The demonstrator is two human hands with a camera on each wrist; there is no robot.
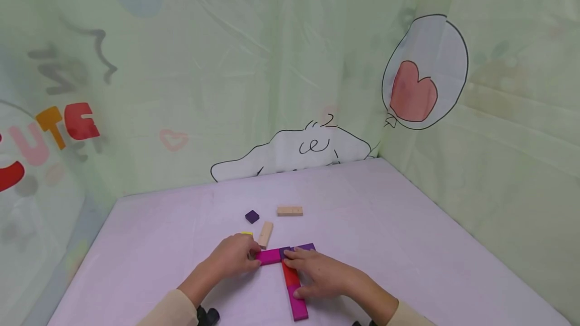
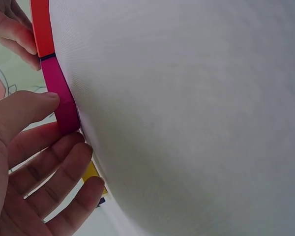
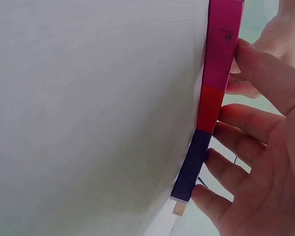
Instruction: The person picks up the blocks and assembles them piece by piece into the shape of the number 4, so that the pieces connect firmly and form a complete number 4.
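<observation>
Flat coloured blocks lie end to end in a T on the table. Its crosspiece has a magenta block at the left, a small dark purple block in the middle and a purple block at the right. A red block and a second magenta block form the stem. My left hand pinches the left magenta block's outer end between thumb and fingers. With fingers spread, my right hand touches the stem and the crosspiece; its thumb rests at the lower magenta block.
Beyond the T lie two plain wooden blocks and a dark purple block. Part of a yellow block shows behind my left hand. Black objects sit at the near edge. A printed curtain encloses the table.
</observation>
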